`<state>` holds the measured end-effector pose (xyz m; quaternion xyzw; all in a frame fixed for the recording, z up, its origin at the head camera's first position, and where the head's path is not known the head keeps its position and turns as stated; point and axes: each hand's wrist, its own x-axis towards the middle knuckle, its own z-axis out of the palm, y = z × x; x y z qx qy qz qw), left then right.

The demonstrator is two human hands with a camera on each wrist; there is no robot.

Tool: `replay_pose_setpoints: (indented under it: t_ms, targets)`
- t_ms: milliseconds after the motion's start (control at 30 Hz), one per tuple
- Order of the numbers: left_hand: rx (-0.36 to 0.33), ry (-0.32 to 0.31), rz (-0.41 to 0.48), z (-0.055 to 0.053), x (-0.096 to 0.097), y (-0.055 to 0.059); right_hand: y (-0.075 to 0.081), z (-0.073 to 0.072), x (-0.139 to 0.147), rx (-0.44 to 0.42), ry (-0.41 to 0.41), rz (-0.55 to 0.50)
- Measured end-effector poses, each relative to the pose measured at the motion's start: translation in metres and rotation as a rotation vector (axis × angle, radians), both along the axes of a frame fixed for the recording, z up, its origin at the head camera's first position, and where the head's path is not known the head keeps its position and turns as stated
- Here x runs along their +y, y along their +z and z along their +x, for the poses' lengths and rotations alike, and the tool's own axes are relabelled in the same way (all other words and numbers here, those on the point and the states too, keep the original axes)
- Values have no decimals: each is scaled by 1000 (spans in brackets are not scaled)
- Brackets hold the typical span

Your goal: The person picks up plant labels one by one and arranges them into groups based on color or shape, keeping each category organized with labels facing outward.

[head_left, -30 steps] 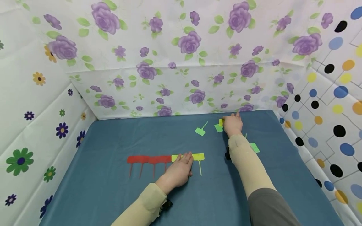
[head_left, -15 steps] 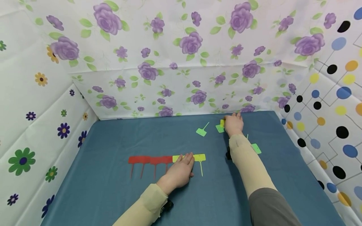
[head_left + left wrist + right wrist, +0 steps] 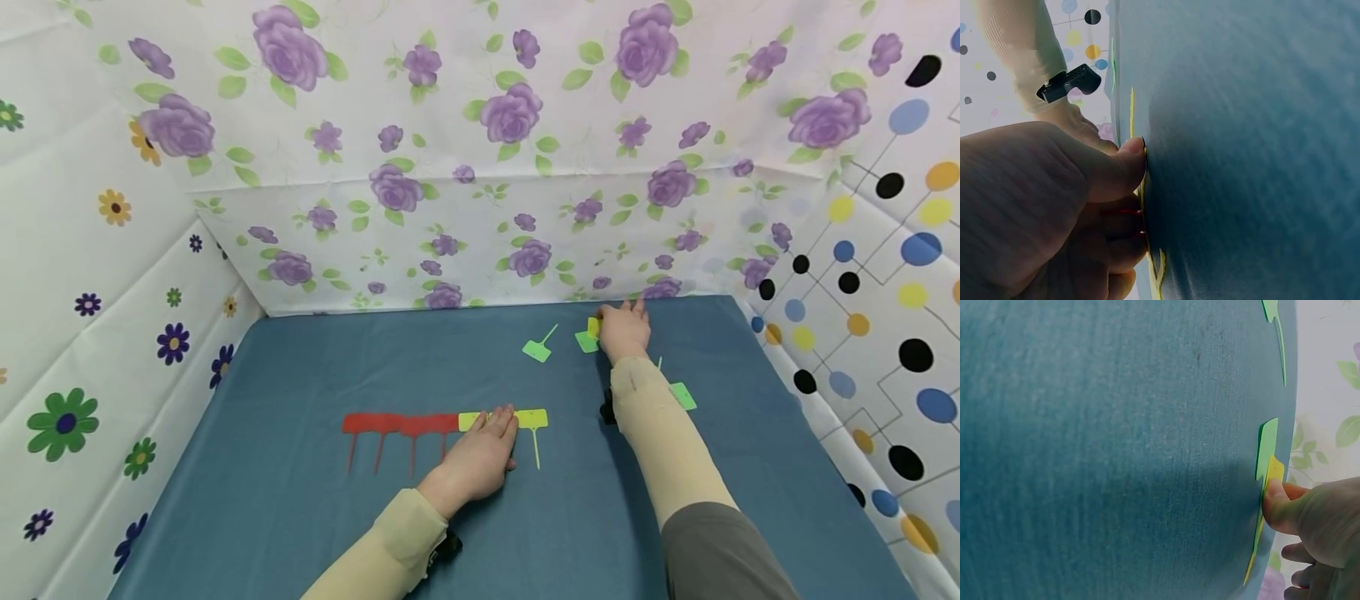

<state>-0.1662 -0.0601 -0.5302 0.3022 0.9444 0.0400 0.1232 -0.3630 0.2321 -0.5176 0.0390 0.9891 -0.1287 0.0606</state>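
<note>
On the blue cloth, red tags with thin tails [image 3: 401, 423] form a row that carries on to the right in yellow tags [image 3: 533, 418]. My left hand [image 3: 480, 454] rests on the yellow part, its fingers extended and covering some of it. Farther back, my right hand [image 3: 626, 332] pinches a yellow tag [image 3: 1275, 467] between thumb and index finger. This tag overlaps a green tag [image 3: 1267, 440] lying on the cloth. In the left wrist view, the left thumb [image 3: 1132, 159] lies right at the tags' edge; the fingers are partly hidden behind it.
One more green tag [image 3: 537, 351] lies left of the right hand. Another green tag [image 3: 683, 396] is partly covered by the right forearm. A flowered cloth wall [image 3: 450, 208] closes the back of the table, with patterned cloth at both sides.
The head view has shifted slightly. Both hands and the tags keep their places.
</note>
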Motion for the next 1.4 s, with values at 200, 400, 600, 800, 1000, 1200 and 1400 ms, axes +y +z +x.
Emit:
replay_pose_setpoints:
  t_ms: [200,400,600,800,1000,1200,1400]
  targets:
    - [-1,-2,-14,-2,1,0,-3,-1,2,1,-1,7]
    - [4,-2,-18,-1,2,-1,-5,-1,2,4,7,16]
    - [9,-7,-16,-1,3,0,-5,-1,2,5,0,4]
    - [1,-6,-26,-2,2,3,-5,-2,1,59,33,30]
    - [-2,-6,-19,-2,1,4,-3,-4,4,106,82,70]
    - [7,-12,-22,-2,2,2,-1,-4,12,130,60,46]
    - [17,-12,-22,-1,2,1,2,-1,25,120,24,35]
